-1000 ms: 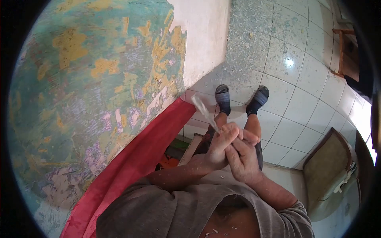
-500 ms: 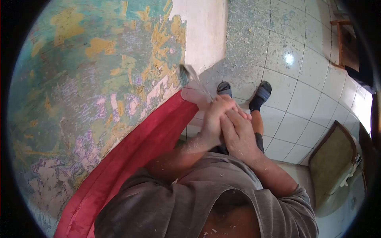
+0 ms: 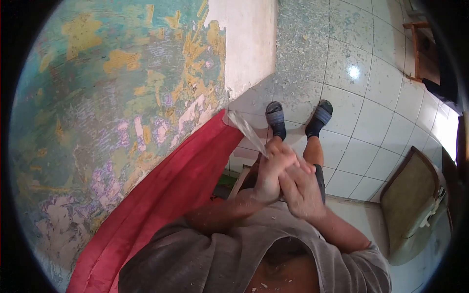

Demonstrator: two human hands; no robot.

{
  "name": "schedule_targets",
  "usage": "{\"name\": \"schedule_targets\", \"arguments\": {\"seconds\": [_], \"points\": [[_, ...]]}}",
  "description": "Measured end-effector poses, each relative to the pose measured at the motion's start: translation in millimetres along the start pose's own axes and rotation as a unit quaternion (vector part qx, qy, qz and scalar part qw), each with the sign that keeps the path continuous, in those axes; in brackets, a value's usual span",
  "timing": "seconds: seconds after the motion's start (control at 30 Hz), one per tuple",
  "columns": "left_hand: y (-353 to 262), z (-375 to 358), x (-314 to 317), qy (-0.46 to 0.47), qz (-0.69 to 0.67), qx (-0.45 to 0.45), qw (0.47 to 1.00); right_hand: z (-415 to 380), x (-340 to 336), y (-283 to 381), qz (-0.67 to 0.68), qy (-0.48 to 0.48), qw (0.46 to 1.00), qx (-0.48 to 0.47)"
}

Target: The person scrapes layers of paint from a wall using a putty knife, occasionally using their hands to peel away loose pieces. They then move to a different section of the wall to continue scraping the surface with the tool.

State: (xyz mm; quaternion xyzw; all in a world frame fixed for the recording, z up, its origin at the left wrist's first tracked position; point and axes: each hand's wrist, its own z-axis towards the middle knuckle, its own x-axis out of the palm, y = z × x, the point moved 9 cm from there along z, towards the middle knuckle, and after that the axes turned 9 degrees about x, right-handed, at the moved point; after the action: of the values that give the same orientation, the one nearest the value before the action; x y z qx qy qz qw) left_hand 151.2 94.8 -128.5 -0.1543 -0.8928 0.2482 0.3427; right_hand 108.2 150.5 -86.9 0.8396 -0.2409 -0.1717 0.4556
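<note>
My left hand [image 3: 271,172] and my right hand [image 3: 302,189] are pressed together in front of my belly, fingers closed and overlapping. Out of their far side sticks a paint scraper [image 3: 247,132], its flat metal blade blurred by motion and its handle hidden in the grip. The blade points up and left, toward the lower edge of a wall [image 3: 122,93] with patchy green, yellow and lilac paint. A gap seems to lie between the blade tip and the painted surface. Pale dust and flakes cling to my forearms.
Red cloth [image 3: 161,180] runs along the wall's foot at my left. Paint flakes litter the tiled floor [image 3: 351,117] ahead, near my sandalled feet [image 3: 320,117]. At the right stands a padded chair [image 3: 410,190]; a wooden piece of furniture [image 3: 415,53] is farther off.
Both hands have drawn back toward my body with the scraper. Its blade has dropped from the edge of the painted wall to over the end of the red cloth.
</note>
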Motion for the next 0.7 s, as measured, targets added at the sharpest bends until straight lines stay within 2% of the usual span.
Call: {"name": "schedule_targets", "arguments": {"seconds": [0.07,0.1,0.13,0.17,0.2,0.23,0.27,0.33,0.4,0.47,0.5,0.53,0.6,0.63,0.7], "points": [[3,-2,-2,0.022,0.069,-0.027,0.997,-2,-7,14,-0.022,-0.088,0.99,-0.11],[-2,21,-8,0.052,-0.059,0.039,0.996,13,-6,15,-0.02,-0.088,0.99,-0.107],[-9,38,-6,0.049,-0.059,0.036,0.996,46,1,4,0.006,-0.032,0.999,-0.025],[-18,60,-9,-0.006,-0.036,-0.005,0.999,67,7,-4,0.031,0.024,0.998,0.047],[-24,67,-10,-0.062,-0.011,-0.046,0.997,69,3,3,0.032,0.025,0.998,0.04],[-31,68,4,-0.039,0.029,0.003,0.999,68,-8,9,0.035,-0.002,0.998,0.042],[-24,65,4,-0.039,0.029,0.003,0.999,67,-17,10,0.038,-0.029,0.998,0.047],[0,45,7,0.035,0.032,0.002,0.999,36,-17,5,-0.016,-0.003,1.0,0.021],[18,21,1,0.057,-0.009,0.004,0.998,5,-30,21,-0.054,-0.109,0.991,-0.061],[9,13,7,0.08,-0.019,0.019,0.996,21,-23,26,-0.05,-0.087,0.991,-0.088],[-10,27,5,0.075,-0.058,0.062,0.994,26,-18,30,-0.045,-0.069,0.991,-0.11],[-14,34,3,0.073,-0.06,0.059,0.994,30,-14,26,-0.045,-0.068,0.991,-0.106],[-21,55,-8,0.023,-0.045,0.048,0.998,57,0,0,0.085,0.002,0.996,0.019],[-24,55,-5,0.031,-0.006,0.058,0.998,54,4,-8,0.085,0.065,0.991,0.081],[-15,40,1,0.031,0.002,0.042,0.999,35,-7,-3,0.049,0.038,0.996,0.058]]}}
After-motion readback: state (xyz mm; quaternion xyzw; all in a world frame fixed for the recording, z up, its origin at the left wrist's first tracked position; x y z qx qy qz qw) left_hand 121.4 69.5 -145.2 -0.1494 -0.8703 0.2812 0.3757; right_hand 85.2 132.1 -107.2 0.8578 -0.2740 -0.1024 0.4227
